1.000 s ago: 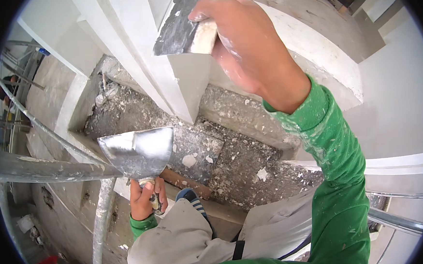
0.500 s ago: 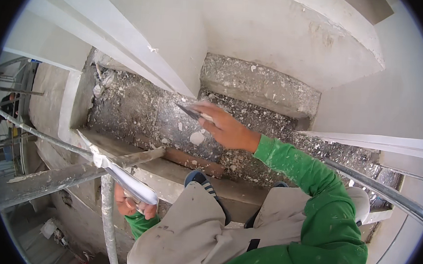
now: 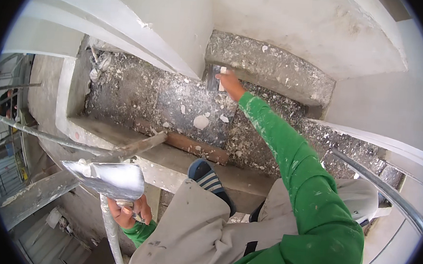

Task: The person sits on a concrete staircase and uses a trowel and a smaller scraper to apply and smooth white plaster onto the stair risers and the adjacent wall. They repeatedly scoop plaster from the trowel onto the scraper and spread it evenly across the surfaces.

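Observation:
In my right hand [image 3: 232,85], at the end of an outstretched arm, is a putty knife [image 3: 214,79] with a flat grey blade and a pale handle. Its blade is near the lower end of the white wall's corner [image 3: 190,43]; whether it touches I cannot tell. Beside my left knee, my left hand [image 3: 130,211] grips a wide metal trowel [image 3: 119,178], its broad face tilted up and turned toward me. A lump of white putty [image 3: 87,169] clings to the trowel's left part.
Metal scaffold pipes [image 3: 108,150] cross at the left, and another pipe [image 3: 378,183] runs along the right. White spatter and flakes cover the dark ledge [image 3: 188,113]. A concrete step [image 3: 273,68] stands against the far wall. My sandalled foot [image 3: 207,178] rests by the low curb [image 3: 170,178].
My right hand has moved farther away and slightly right with the putty knife, up to the wall corner. The left hand has turned the trowel so its broad face shows.

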### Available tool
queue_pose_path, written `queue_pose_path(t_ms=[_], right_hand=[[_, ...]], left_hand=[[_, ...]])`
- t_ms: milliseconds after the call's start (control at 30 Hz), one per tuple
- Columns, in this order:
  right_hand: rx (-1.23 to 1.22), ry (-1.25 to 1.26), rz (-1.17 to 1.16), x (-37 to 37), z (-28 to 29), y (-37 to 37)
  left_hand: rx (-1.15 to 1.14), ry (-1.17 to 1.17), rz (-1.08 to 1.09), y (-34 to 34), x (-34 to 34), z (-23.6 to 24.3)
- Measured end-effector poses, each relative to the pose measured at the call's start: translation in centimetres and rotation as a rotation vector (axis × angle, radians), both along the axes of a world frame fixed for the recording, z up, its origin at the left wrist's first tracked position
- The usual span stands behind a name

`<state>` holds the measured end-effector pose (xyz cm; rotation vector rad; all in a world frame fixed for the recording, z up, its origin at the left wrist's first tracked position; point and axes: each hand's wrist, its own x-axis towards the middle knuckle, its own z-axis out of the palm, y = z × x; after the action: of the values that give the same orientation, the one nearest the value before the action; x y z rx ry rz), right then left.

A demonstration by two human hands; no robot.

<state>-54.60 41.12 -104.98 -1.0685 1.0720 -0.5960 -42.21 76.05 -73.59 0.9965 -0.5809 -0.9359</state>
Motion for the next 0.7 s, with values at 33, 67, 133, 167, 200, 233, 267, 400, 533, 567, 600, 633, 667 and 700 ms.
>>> queue_pose_path(t_ms=[33,67,133,167,200,233,267,400,533,567,600,633,667,700], right_hand=[[-0.023,0.022,-0.05,0.5,-0.8,0.4],[0.005,0.018,-0.042,0.8,-1.7,0.6],[0.06,0.007,-0.023,1.2,-3.0,0.7],[0.117,-0.029,-0.022,1.5,-3.5,0.7],[0.174,-0.065,-0.022,1.8,-4.0,0.5],[0.232,-0.101,-0.02,2.2,-4.2,0.4],[0.234,-0.149,-0.024,2.5,-4.5,0.3],[0.326,-0.314,-0.058,4.2,-3.7,0.7],[0.361,-0.311,0.048,3.1,-1.1,-0.5],[0.363,-0.307,0.086,4.3,0.7,0.0],[0.357,-0.289,0.11,4.5,3.1,0.4],[0.343,-0.264,0.122,4.1,5.0,0.2],[0.343,-0.286,0.157,3.7,6.6,-0.3],[0.327,-0.273,0.149,3.5,8.1,-0.6]], left_hand=[[0.017,-0.004,0.035,0.2,-0.2,0.2],[0.034,-0.007,0.069,0.4,-0.3,0.4],[0.079,0.034,0.136,0.9,-0.6,0.7],[0.101,0.054,0.171,1.1,-0.7,0.7],[0.111,0.052,0.177,1.2,-0.6,0.7],[0.122,0.049,0.186,1.5,-0.5,0.6],[0.132,0.046,0.194,1.7,-0.4,0.6],[0.074,-0.017,0.123,2.6,0.3,0.2],[0.096,0.009,0.088,1.6,0.3,0.1],[0.112,-0.006,0.099,2.0,0.3,0.7],[0.127,-0.007,0.113,2.2,0.3,0.7],[0.136,0.001,0.114,2.0,0.2,0.6],[0.139,0.01,0.113,1.6,0.1,0.4],[0.135,0.025,0.106,1.2,0.0,0.2]])
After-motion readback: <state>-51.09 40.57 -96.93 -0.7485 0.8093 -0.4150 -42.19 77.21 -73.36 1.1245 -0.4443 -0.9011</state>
